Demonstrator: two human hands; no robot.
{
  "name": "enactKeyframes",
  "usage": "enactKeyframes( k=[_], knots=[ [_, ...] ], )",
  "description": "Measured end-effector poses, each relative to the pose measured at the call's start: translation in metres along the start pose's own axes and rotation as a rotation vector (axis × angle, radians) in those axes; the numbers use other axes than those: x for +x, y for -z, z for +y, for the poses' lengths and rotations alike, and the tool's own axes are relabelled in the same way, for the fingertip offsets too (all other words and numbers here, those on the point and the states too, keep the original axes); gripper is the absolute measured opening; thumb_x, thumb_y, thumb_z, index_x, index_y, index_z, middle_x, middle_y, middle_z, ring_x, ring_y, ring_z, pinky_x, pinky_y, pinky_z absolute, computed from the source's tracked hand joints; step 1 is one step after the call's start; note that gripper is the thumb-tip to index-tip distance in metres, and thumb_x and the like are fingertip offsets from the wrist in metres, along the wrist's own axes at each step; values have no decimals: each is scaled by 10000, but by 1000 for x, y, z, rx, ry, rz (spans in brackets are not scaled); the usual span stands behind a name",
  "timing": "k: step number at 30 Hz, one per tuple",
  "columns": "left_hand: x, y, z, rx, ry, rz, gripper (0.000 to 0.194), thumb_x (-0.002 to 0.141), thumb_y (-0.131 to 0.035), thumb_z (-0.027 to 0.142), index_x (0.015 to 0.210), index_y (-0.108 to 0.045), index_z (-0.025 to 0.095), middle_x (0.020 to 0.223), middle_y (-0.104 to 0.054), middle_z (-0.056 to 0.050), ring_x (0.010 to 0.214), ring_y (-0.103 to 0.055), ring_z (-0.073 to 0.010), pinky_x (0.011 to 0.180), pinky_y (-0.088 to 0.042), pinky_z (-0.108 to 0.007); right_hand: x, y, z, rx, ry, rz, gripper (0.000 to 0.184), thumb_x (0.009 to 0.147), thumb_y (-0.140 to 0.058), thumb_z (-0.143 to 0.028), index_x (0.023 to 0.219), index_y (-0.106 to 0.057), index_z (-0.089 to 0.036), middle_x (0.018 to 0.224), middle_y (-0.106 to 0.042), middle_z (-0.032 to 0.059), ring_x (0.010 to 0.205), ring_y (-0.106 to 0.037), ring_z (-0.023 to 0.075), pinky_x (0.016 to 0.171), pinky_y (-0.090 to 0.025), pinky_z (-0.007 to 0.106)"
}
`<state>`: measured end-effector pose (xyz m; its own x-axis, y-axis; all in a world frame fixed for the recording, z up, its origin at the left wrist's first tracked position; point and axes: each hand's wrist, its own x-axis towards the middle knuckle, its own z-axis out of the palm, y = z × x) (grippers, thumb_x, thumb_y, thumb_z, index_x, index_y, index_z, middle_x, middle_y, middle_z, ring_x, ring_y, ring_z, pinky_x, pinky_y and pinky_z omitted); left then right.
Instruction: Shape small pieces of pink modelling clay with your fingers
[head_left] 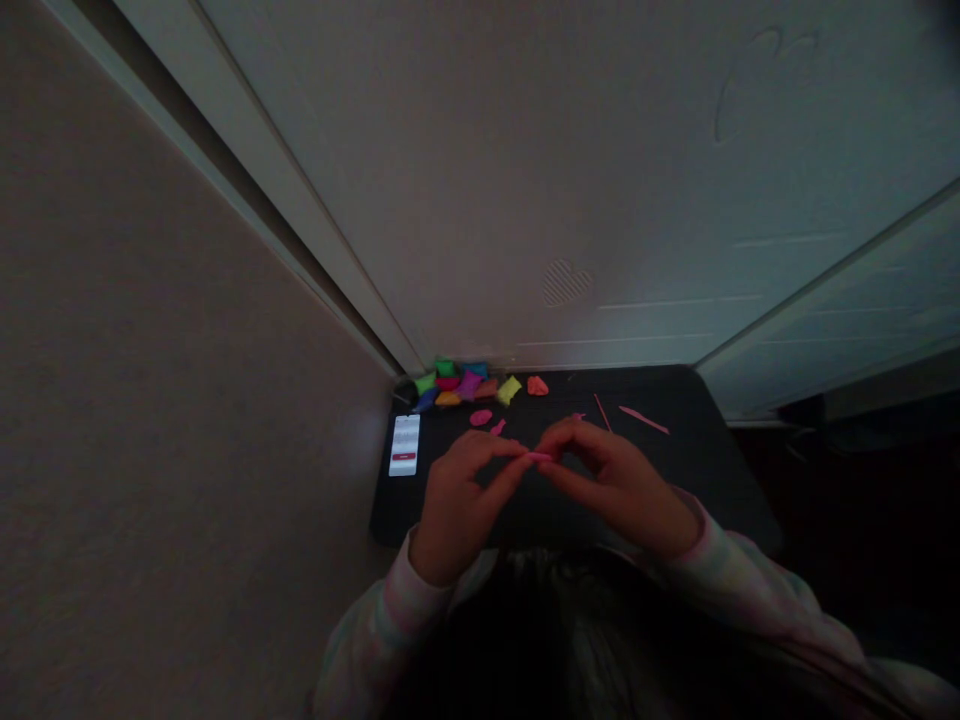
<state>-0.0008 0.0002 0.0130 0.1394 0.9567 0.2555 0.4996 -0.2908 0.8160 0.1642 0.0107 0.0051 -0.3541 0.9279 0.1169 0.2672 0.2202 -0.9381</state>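
Between the fingertips of both hands is a small strip of pink modelling clay (540, 457), held above the dark table (517, 515). My left hand (471, 485) pinches its left end with thumb and forefinger. At the other end, my right hand (609, 475) pinches it the same way. Just beyond the left fingers lie a flat pink clay oval (481, 417) and a smaller pink clay piece (498, 427). A further pink bit (578, 416) shows behind the right hand, mostly hidden by it.
Several colourful clay packets (470, 385) are heaped along the back left edge. An orange-pink clay lump (538, 385) sits beside them. A lit phone (405, 445) lies at the left. Towards the right are a thin stick (602, 412) and a pink clay knife-like tool (643, 419). A white panel (480, 240) rises behind.
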Motion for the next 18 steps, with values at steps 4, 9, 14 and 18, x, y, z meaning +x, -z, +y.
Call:
enactKeyframes(
  k=[4,9,14,18],
  knots=[
    [-1,-1,1,3,31,58,46,712,-652,232,697,-635,193,706,-663,-9,666,-594,-138,667,-460,-260,-1,0,0,63,-42,9,81,775,-566,-262,803,-567,-186,749,-591,18,724,-559,152,668,-458,286],
    [-1,0,0,-20,34,30,52,706,-656,220,732,-638,178,723,-663,-14,676,-595,-138,645,-460,-255,-1,0,-1,142,-94,22,97,758,-583,-277,796,-563,-190,739,-585,13,705,-560,148,655,-461,279],
    [-1,-2,-4,-47,-58,3,40,737,-631,212,734,-662,187,704,-679,-14,673,-603,-137,648,-465,-265,0,-1,0,136,-69,20,73,760,-581,-258,788,-563,-194,744,-583,13,715,-558,147,664,-460,276],
    [-3,-5,-6,7,-93,94,38,728,-644,211,707,-646,179,686,-659,-10,661,-599,-131,631,-464,-255,0,-2,1,116,-37,61,56,757,-582,-243,778,-560,-196,719,-578,6,693,-555,141,643,-462,266]
  ],
)
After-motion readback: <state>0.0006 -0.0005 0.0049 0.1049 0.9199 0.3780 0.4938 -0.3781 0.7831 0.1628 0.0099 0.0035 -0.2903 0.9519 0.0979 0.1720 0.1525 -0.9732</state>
